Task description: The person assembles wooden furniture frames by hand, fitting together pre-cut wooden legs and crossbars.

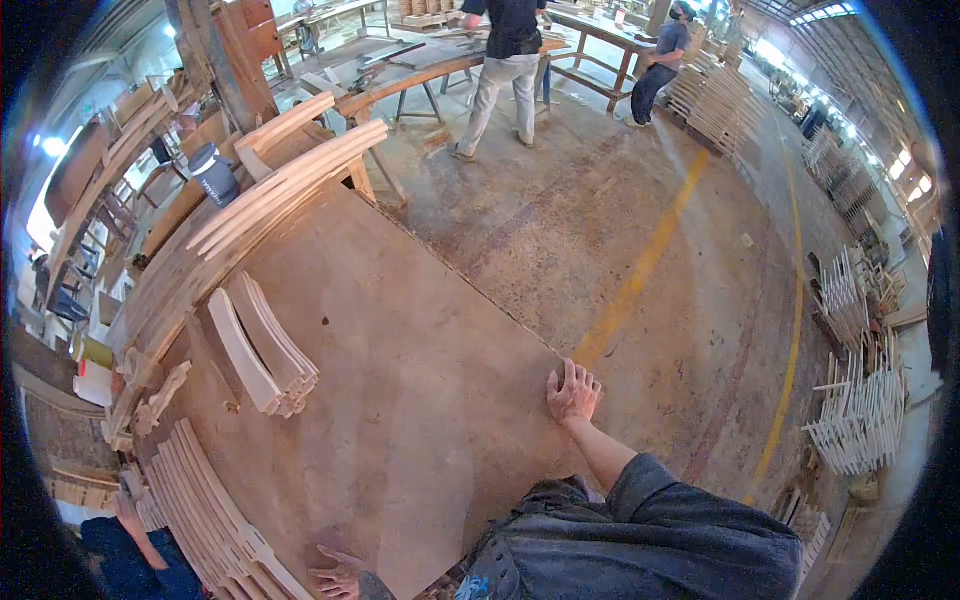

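Note:
My right hand (574, 394) rests on the right corner of a large brown board (430, 370), its fingers slightly apart at the edge. Low in the view, my left hand (340, 576) is open, fingers spread on the board. Close to it on the left lies a row of long curved wooden slats (215, 515) with notched ends. Farther up the board, a bundle of curved wooden pieces (283, 345) sits together. Neither hand holds a loose piece.
A co-worker's arm (140, 530) reaches toward the slats at lower left. Long wooden strips (290, 185) and a dark bucket (212, 175) stand at the far end. Two people (505, 70) are beyond on the floor. Stacked wood (860, 410) lines the right.

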Available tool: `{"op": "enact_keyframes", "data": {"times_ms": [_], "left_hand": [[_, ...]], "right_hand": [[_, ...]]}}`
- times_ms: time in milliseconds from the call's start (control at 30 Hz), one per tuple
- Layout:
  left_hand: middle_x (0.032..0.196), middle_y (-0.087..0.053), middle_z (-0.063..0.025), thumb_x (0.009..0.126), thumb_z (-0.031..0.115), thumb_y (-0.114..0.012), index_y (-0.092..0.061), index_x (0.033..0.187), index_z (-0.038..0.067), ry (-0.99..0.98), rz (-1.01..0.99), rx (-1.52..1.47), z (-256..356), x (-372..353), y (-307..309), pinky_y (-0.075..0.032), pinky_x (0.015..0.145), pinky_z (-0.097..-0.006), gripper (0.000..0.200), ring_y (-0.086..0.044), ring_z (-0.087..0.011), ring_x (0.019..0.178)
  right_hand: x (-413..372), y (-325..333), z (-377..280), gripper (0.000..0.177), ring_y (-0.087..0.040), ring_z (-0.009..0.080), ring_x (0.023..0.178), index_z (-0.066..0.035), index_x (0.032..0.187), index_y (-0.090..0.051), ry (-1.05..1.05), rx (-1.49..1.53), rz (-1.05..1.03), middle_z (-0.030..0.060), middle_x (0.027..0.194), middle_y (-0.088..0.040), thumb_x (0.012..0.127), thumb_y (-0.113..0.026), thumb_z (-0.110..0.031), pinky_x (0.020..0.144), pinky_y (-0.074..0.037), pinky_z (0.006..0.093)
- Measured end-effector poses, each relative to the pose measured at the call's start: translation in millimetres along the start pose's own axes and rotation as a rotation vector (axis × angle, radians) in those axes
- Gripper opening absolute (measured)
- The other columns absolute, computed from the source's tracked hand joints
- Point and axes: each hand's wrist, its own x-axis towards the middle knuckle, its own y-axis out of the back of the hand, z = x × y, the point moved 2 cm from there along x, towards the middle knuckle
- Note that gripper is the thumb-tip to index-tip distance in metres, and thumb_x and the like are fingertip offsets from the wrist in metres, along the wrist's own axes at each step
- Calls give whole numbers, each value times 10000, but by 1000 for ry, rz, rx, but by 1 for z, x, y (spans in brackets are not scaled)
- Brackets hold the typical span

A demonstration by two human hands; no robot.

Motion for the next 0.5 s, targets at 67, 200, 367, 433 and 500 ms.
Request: {"op": "enact_keyframes", "data": {"times_ms": [67,200,367,433,500], "left_hand": [[1333,-516,-212,865,615,-518,-558,1293,135,6,-2,3,-4,2,-16,-345,1017,-568,645,-456,-418,1253],[1335,-515,-212,864,618,-515,-558,1294,136,8,-6,4,-14,-2,-22,-344,1018,-567,647,-455,-418,1253],[1337,-514,-213,864,621,-513,-558,1295,137,7,-8,3,-11,1,-14,-344,1019,-566,650,-455,-417,1254],[1338,-514,-213,864,623,-511,-558,1296,137,5,-8,1,-9,0,-12,-344,1019,-565,651,-455,-416,1255],[1338,-513,-213,864,624,-510,-558,1296,137,3,-8,0,-2,-2,-3,-344,1019,-565,652,-455,-416,1255]], "right_hand": [[0,-2,1,493,-526,310,1117,-137,1290,-506,32,7,49,113,1182,-579,874,-527,-400,963,-372,466],[1,-1,1,487,-522,311,1124,-140,1286,-506,20,-4,19,111,1184,-574,874,-524,-398,965,-371,469],[1,-1,1,488,-517,311,1130,-140,1286,-499,22,-13,12,109,1184,-570,873,-525,-397,967,-367,475],[2,-4,2,491,-513,312,1137,-141,1291,-493,20,-18,1,108,1190,-568,876,-524,-400,968,-366,476],[2,-6,4,495,-510,312,1143,-141,1296,-488,19,-23,-10,107,1196,-566,878,-523,-403,969,-365,477]]}}
